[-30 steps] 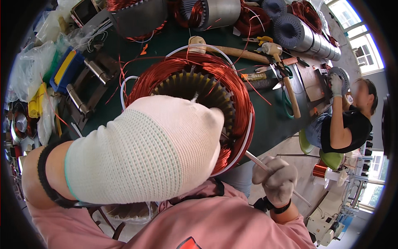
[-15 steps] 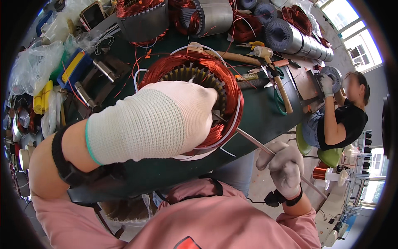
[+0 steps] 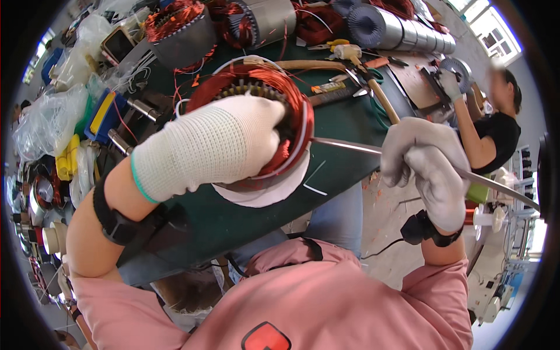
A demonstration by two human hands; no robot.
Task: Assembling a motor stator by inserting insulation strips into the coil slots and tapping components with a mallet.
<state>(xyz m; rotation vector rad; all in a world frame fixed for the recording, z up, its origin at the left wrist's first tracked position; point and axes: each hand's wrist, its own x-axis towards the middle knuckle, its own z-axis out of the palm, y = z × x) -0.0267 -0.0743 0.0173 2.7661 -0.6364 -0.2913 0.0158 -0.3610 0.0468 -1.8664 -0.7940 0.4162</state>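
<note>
In front of me stands a motor stator (image 3: 256, 81) with red copper windings around a slotted bore and a white cord looped about its rim. My left hand (image 3: 233, 131), in a white knitted glove, reaches over the windings into the bore. Its fingers are bent down and hidden there, so what they hold does not show. A long thin metal rod (image 3: 353, 146) lies in the closed grip of my right hand (image 3: 429, 166), also gloved. The rod's near end meets the stator's right rim; whether it passes inside cannot be seen. Its other end extends far right.
A wooden-handled hammer (image 3: 382, 96), pliers (image 3: 329, 46) and green-handled scissors (image 3: 379, 116) lie right of the stator on the green table (image 3: 344, 169). More stators (image 3: 181, 46) line the back. Plastic bags (image 3: 49, 125) fill the left. A co-worker (image 3: 493, 128) sits at right, handling a slotted core.
My right hand has moved up and right with the rod, which is drawn outward from the stator. The view has shifted; my left hand stays over the bore.
</note>
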